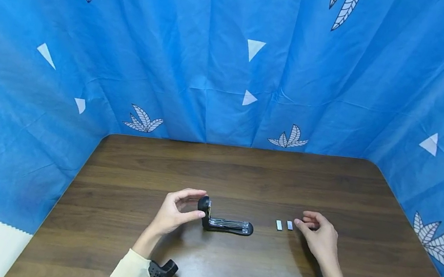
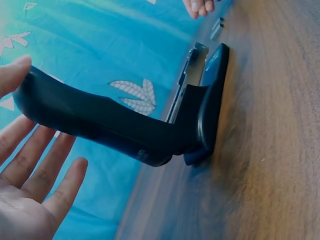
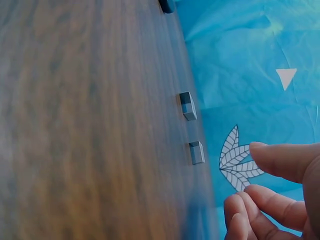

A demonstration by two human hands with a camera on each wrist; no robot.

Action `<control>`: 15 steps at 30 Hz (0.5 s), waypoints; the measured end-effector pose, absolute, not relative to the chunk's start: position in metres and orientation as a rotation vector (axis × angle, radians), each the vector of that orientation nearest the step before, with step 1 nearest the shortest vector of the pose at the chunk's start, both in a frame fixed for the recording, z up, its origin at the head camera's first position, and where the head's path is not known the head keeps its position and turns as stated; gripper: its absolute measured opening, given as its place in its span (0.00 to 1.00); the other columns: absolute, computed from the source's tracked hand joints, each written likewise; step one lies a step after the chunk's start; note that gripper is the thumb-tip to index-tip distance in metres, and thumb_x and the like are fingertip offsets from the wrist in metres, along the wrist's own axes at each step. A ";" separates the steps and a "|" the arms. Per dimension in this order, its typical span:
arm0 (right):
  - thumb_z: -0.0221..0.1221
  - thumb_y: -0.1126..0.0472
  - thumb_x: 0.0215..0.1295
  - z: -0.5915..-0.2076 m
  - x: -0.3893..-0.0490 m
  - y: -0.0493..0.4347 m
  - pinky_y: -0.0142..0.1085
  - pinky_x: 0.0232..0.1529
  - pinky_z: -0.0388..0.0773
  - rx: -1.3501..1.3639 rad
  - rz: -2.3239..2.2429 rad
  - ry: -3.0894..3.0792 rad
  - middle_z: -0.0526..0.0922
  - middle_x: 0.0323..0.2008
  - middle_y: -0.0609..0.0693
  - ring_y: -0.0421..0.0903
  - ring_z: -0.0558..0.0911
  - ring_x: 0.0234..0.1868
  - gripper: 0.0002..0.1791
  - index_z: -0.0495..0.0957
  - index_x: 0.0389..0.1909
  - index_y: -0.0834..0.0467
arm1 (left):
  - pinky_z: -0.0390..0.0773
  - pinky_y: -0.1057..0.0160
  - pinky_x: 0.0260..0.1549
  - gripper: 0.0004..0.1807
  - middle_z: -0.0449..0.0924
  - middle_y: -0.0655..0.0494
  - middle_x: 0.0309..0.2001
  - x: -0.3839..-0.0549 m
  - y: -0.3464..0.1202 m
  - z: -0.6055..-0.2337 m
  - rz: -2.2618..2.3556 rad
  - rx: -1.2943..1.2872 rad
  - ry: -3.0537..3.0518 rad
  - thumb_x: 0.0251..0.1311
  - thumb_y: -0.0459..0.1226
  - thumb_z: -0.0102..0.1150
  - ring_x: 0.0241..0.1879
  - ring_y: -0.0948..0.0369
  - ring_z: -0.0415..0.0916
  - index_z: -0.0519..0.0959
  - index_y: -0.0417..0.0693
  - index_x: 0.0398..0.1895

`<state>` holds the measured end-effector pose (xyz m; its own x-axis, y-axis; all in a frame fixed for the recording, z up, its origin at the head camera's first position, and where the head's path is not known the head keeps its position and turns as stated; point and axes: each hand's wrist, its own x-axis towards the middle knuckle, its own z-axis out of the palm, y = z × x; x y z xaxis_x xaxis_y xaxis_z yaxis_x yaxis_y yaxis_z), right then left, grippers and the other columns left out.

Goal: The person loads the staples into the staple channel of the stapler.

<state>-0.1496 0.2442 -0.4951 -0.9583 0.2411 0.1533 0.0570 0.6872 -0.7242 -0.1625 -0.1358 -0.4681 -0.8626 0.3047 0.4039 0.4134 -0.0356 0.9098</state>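
Note:
A black stapler (image 1: 229, 226) stands on the table with its top cover swung upright and its metal magazine bared along the base. My left hand (image 1: 174, 213) holds the end of the raised cover (image 2: 95, 112) between thumb and fingers. To the right lie two short strips of staples, the nearer one (image 1: 279, 225) to the stapler and a second one (image 1: 290, 225) beside it. Just right of them hovers my right hand (image 1: 319, 237), fingers loosely bent and thumb apart from them, with nothing between. In the right wrist view both staple strips (image 3: 188, 106) show beyond the fingertips.
The brown wooden table (image 1: 242, 176) meets a blue curtain (image 1: 227, 60) with white leaf and triangle prints at the back and sides. Each wrist wears a black camera mount (image 1: 163, 270).

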 end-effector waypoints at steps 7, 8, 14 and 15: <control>0.71 0.58 0.55 -0.498 -0.149 0.243 0.29 0.31 0.71 -0.192 1.099 -2.674 0.86 0.36 0.58 0.43 0.81 0.32 0.19 0.81 0.44 0.64 | 0.81 0.67 0.51 0.21 0.79 0.28 0.47 -0.162 -0.133 -0.472 -2.072 -0.732 -2.145 0.50 0.21 0.66 0.46 0.68 0.80 0.77 0.23 0.50; 0.71 0.59 0.54 -0.498 -0.149 0.242 0.29 0.31 0.71 -0.182 1.091 -2.675 0.86 0.35 0.57 0.42 0.80 0.31 0.18 0.82 0.43 0.64 | 0.81 0.67 0.51 0.21 0.78 0.27 0.47 -0.162 -0.133 -0.472 -2.079 -0.727 -2.145 0.50 0.21 0.66 0.46 0.68 0.80 0.77 0.23 0.50; 0.73 0.62 0.50 -0.504 -0.150 0.238 0.28 0.29 0.71 -0.085 1.036 -2.689 0.85 0.30 0.54 0.35 0.76 0.27 0.15 0.83 0.38 0.64 | 0.82 0.66 0.50 0.21 0.77 0.26 0.47 -0.161 -0.133 -0.471 -2.097 -0.717 -2.147 0.51 0.22 0.66 0.46 0.69 0.80 0.77 0.23 0.50; 0.73 0.63 0.50 -0.506 -0.150 0.237 0.28 0.28 0.71 -0.074 1.029 -2.688 0.85 0.29 0.53 0.35 0.75 0.26 0.15 0.83 0.37 0.64 | 0.82 0.66 0.50 0.21 0.77 0.26 0.47 -0.160 -0.133 -0.470 -2.098 -0.714 -2.147 0.51 0.22 0.66 0.46 0.69 0.80 0.77 0.23 0.50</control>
<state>-0.1505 0.2368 -0.5055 -0.9645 0.1396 0.2241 -0.0456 0.7477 -0.6624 -0.1605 -0.1326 -0.4704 -0.8913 0.2839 0.3535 0.3600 -0.0307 0.9324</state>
